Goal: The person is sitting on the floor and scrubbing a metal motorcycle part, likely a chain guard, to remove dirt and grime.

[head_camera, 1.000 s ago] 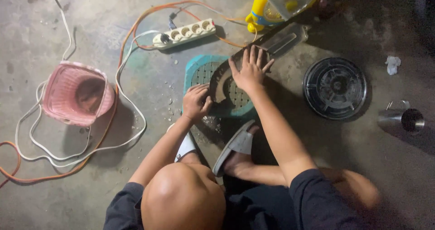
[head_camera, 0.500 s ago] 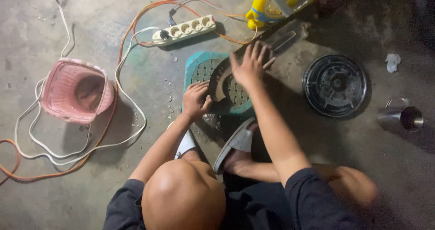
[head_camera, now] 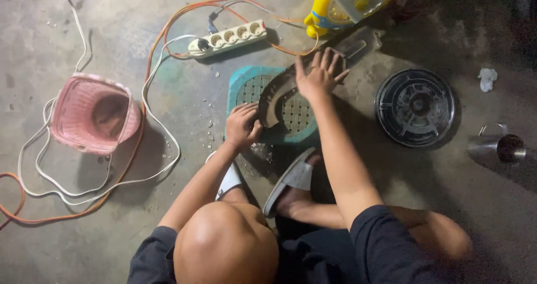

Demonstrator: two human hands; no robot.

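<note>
Curved dark blade (head_camera: 274, 96), a long sickle-like piece, lies across a teal slatted stool or grating (head_camera: 249, 88) on the concrete floor (head_camera: 112, 233), right in front of the seated person. By the look of it, the step in hand is steadying or working that blade against the teal piece. The right hand (head_camera: 320, 74) lies flat on its upper stretch, fingers spread and pressing down rather than closed around anything. The left hand (head_camera: 243, 124) is curled tight on the lower end of the blade, fingers wrapped over its edge. As I judge it, any next move calls for care with that edge so close to the left fingers, and for firm downward pressure so the blade does not slip.

Counting around them: one pink woven basket (head_camera: 92, 113) to the left, one round black disc (head_camera: 415, 106) to the right, one white power strip (head_camera: 226, 38) with orange and white cables (head_camera: 140, 144) looping from it, one yellow plastic object (head_camera: 335, 7) at the top, one metal cup (head_camera: 500, 146), two sandals (head_camera: 291, 178), and one crumpled white scrap (head_camera: 488, 78).
</note>
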